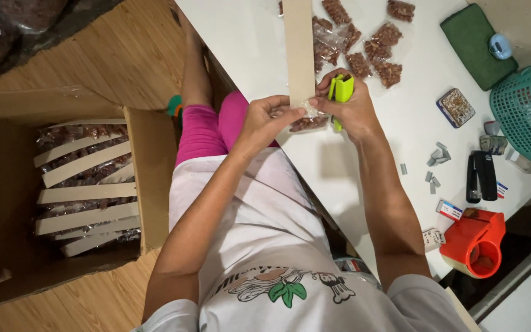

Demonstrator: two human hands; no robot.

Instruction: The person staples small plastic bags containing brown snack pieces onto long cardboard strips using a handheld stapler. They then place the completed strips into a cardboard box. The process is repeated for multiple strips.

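I pinch a long pale cardboard strip [299,52] at its near end, a small clear bag of brown nuts [308,122] hanging just under it, my lime-green stapler [341,92] upright just beside the strip.

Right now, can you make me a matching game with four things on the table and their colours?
Things:
1. stapler in the right hand
2. tape dispenser
3. basket
4. stapler lying on the table

Colours:
A. black
B. teal
C. lime green
D. orange-red

Pairs: 1-C, 2-D, 3-B, 4-A
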